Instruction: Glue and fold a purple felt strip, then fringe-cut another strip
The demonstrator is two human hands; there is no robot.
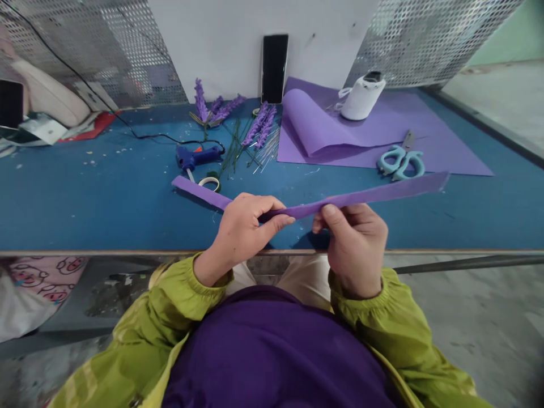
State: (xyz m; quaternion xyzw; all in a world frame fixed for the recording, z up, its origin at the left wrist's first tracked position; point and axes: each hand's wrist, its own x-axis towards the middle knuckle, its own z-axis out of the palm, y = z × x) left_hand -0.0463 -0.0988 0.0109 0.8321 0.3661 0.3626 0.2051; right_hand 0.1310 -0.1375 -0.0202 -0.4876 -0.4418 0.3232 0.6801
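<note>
A long, narrow strip of purple foam or paper (pixel 391 190) stretches across in front of me, above the near edge of the table. My left hand (pixel 250 224) pinches it near the middle between thumb and fingers. A short way to the right, my right hand (pixel 355 238) grips the same strip, thumb on top and fingers curled beneath. Between the hands the strip looks folded or bent lengthwise. Its left end lies by a roll of tape (pixel 211 182), and its right end reaches below the blue-handled scissors (pixel 402 161).
Behind the strip lie a blue glue gun (pixel 198 156) with a black cord, purple lavender-like flowers (pixel 259 126) and thin wires (pixel 270 150). A curled purple sheet (pixel 314 124) carries a white container (pixel 363 97). A phone (pixel 274 68) leans on the back board. Another person's arm (pixel 53 90) rests far left.
</note>
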